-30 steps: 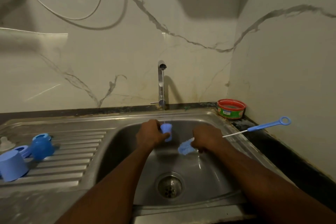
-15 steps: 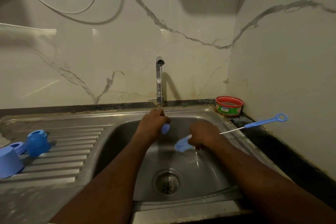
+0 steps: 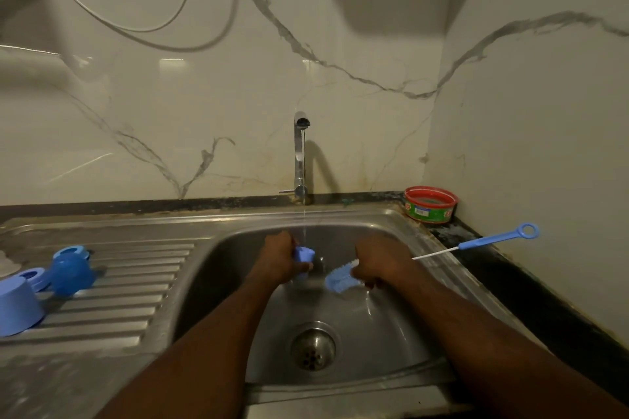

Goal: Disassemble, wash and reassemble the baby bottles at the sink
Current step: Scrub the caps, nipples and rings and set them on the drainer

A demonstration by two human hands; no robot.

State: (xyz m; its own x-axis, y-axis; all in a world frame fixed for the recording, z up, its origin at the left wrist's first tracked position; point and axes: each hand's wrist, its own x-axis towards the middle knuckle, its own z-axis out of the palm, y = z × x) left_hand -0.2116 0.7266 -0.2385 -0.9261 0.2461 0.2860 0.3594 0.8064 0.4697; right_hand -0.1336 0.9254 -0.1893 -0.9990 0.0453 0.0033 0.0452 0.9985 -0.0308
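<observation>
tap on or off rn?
On. A thin stream runs from the faucet spout down onto the small blue bottle part gripped by the left hand over the sink.

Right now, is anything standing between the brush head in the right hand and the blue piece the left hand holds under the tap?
Nothing visible does. The left hand grips the blue piece under the thin water stream, and the right hand holds the brush just beside it. Only open sink basin lies between them.

Head view looks down, close over sink (image 3: 391,221).
</observation>
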